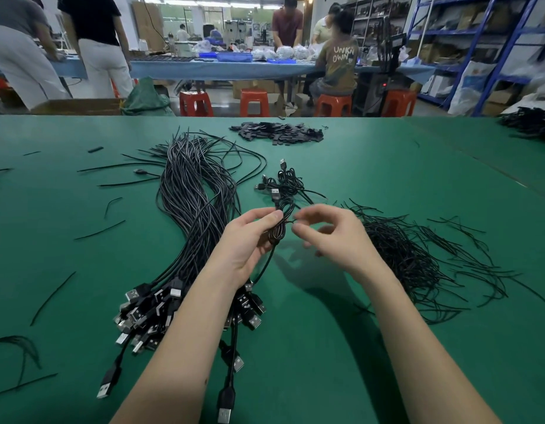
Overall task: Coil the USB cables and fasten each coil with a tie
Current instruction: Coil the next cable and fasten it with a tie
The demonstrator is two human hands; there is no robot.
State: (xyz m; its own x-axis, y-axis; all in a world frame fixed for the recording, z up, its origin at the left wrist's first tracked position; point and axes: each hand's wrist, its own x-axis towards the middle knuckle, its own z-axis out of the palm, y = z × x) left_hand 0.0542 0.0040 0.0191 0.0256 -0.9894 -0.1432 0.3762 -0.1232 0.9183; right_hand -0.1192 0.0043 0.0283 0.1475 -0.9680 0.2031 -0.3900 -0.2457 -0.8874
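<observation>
Over the green table, left hand grips the USB cable coil steady so right hand can pinch a tie around it.

Just one view here, a wide-angle head cam looking forward and down over the green table, close up. The forearms come in from 6 o'clock, and the left hand and right hand meet near centre. The far workbench and stools run along 12 o'clock, with shelving at 2 o'clock.
</observation>
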